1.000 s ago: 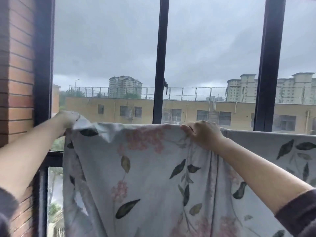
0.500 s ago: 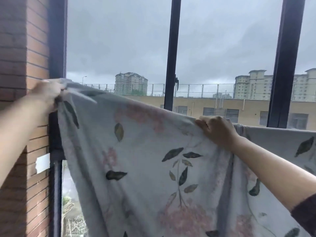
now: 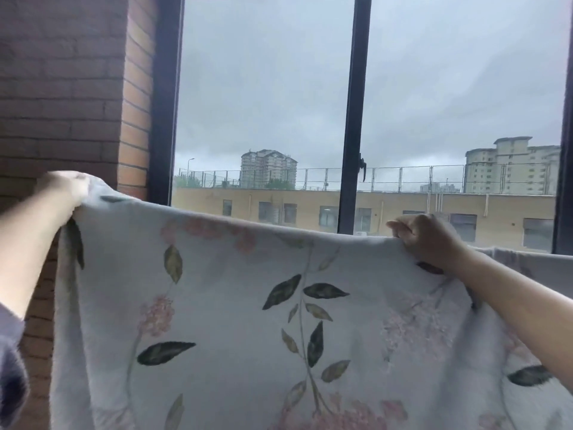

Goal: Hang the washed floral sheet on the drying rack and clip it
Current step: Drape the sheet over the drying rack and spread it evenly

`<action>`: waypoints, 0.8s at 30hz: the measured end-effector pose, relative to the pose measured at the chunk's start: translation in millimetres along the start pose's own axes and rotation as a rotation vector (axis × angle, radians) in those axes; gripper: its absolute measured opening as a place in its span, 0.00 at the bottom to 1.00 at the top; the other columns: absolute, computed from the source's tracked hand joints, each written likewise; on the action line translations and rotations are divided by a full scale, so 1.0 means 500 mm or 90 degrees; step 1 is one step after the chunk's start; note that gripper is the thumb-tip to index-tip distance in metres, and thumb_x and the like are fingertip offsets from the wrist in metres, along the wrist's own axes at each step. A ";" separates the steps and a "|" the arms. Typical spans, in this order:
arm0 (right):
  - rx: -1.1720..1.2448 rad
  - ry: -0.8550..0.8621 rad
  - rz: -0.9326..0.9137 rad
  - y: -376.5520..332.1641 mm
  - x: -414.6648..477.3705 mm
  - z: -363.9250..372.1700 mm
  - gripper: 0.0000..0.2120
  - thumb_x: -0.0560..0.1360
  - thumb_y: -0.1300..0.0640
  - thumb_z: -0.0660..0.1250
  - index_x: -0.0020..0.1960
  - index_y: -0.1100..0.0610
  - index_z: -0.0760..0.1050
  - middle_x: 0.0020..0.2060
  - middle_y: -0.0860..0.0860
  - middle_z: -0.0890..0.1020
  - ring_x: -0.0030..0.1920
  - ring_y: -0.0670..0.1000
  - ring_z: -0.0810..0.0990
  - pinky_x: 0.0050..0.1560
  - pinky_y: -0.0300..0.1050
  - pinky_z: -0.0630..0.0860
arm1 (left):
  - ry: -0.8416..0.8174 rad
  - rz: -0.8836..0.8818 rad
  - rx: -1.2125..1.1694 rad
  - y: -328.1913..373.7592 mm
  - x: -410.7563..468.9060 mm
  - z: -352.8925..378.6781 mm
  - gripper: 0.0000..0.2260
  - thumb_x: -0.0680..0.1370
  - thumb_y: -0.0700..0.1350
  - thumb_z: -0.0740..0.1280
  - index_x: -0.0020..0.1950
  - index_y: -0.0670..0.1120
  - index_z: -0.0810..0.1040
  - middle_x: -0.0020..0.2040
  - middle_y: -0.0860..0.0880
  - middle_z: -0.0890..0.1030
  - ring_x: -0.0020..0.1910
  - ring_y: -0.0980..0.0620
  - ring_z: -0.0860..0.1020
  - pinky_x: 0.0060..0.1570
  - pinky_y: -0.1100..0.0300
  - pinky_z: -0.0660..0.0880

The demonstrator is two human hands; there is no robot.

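The floral sheet (image 3: pixel 232 305) is held up and spread wide in front of the window, filling the lower half of the view. It is pale grey-blue, printed with dark green leaves and faded pink blossom clusters. Its top edge runs in a shallow sag from the upper left down to the right, and the cloth hangs from that edge out of the bottom of the view.

The left hand (image 3: pixel 62 189) is at the sheet's top left corner, in front of the brick wall (image 3: pixel 62 88). The hand is blurred, but its grip is closed on the corner, with cloth bunched over the fingers. A grey sleeve (image 3: pixel 9 352) shows at the near left edge.

The right hand (image 3: pixel 424 238) is lower and further right. Its fingers curl over the top edge, so its grip is clamped on the fabric, which gathers into folds below the wrist. To the right of this hand, more of the sheet runs level toward the right edge of the view. What carries it there is hidden by the cloth.

Behind the sheet, a dark window frame (image 3: pixel 353 119) divides the glass, and a small handle (image 3: pixel 361 170) sits on its middle upright. Far outside are a long yellow building (image 3: pixel 310 209) with a fenced roof, 2 pale tower blocks (image 3: pixel 268 169) and a grey overcast sky.
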State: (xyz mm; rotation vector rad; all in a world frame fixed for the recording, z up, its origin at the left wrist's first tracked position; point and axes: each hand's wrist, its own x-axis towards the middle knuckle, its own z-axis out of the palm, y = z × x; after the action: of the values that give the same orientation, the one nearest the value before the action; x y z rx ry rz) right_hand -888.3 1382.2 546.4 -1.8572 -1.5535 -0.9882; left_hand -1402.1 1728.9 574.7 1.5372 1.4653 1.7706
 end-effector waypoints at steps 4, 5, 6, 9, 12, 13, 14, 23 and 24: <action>0.070 -0.105 -0.065 -0.013 -0.013 -0.004 0.19 0.79 0.46 0.59 0.29 0.38 0.72 0.23 0.42 0.71 0.27 0.44 0.72 0.35 0.48 0.73 | -0.049 0.002 -0.089 -0.030 -0.083 0.047 0.14 0.79 0.39 0.60 0.62 0.36 0.76 0.54 0.41 0.82 0.51 0.50 0.74 0.39 0.65 0.70; 0.080 -0.116 -0.057 -0.006 -0.014 -0.009 0.17 0.78 0.43 0.58 0.31 0.36 0.73 0.22 0.44 0.71 0.26 0.45 0.72 0.34 0.48 0.73 | -0.057 0.001 -0.115 -0.020 -0.109 0.060 0.13 0.78 0.38 0.60 0.60 0.37 0.78 0.44 0.49 0.85 0.46 0.54 0.75 0.34 0.68 0.71; 0.062 -0.130 -0.041 0.008 -0.016 -0.014 0.17 0.77 0.38 0.55 0.33 0.38 0.74 0.21 0.46 0.72 0.25 0.46 0.73 0.33 0.47 0.73 | -0.074 -0.007 -0.152 -0.008 -0.127 0.078 0.11 0.78 0.37 0.60 0.56 0.38 0.79 0.31 0.57 0.82 0.37 0.58 0.77 0.28 0.70 0.70; -0.044 -0.175 -0.023 0.053 -0.035 -0.027 0.36 0.69 0.23 0.38 0.33 0.48 0.72 0.24 0.48 0.75 0.29 0.49 0.76 0.36 0.47 0.74 | -0.110 0.002 -0.188 0.030 -0.173 0.116 0.10 0.77 0.33 0.57 0.43 0.43 0.76 0.15 0.59 0.69 0.16 0.63 0.68 0.16 0.74 0.62; -0.078 -0.132 -0.009 0.101 -0.072 -0.058 0.29 0.70 0.27 0.36 0.31 0.43 0.68 0.29 0.38 0.74 0.32 0.47 0.74 0.36 0.45 0.68 | -0.105 -0.021 -0.189 0.000 -0.148 0.173 0.06 0.72 0.35 0.60 0.43 0.41 0.77 0.23 0.54 0.77 0.25 0.59 0.76 0.19 0.73 0.64; -0.077 -0.107 0.000 0.113 -0.084 -0.068 0.29 0.70 0.28 0.36 0.33 0.41 0.70 0.31 0.37 0.75 0.33 0.47 0.74 0.37 0.44 0.67 | -0.120 -0.038 -0.158 -0.019 -0.135 0.188 0.09 0.70 0.37 0.61 0.47 0.41 0.78 0.33 0.47 0.81 0.35 0.51 0.81 0.25 0.70 0.70; -0.078 -0.084 0.004 0.128 -0.095 -0.075 0.31 0.69 0.29 0.36 0.35 0.40 0.75 0.32 0.38 0.77 0.34 0.48 0.76 0.37 0.44 0.68 | -0.148 -0.044 -0.095 -0.041 -0.119 0.210 0.12 0.69 0.39 0.62 0.50 0.41 0.79 0.43 0.40 0.82 0.44 0.44 0.81 0.35 0.63 0.74; -0.102 -0.074 0.019 0.204 -0.128 -0.107 0.29 0.71 0.29 0.35 0.28 0.47 0.62 0.19 0.44 0.67 0.22 0.43 0.68 0.26 0.38 0.61 | -0.251 -0.102 0.187 -0.082 -0.284 0.298 0.08 0.73 0.38 0.69 0.47 0.33 0.79 0.48 0.33 0.80 0.49 0.37 0.78 0.42 0.53 0.71; -0.080 -0.084 0.031 0.220 -0.134 -0.113 0.30 0.71 0.27 0.36 0.29 0.47 0.61 0.19 0.45 0.68 0.22 0.44 0.69 0.26 0.38 0.62 | -0.214 -0.106 0.152 -0.084 -0.288 0.302 0.07 0.75 0.37 0.65 0.49 0.34 0.79 0.50 0.33 0.79 0.51 0.37 0.78 0.43 0.53 0.70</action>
State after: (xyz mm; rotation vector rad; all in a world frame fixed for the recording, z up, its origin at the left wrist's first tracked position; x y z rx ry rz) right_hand -797.5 1275.6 533.4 -2.0738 -1.5450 -0.9783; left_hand -1235.2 1697.5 446.7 1.6732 1.6178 1.2077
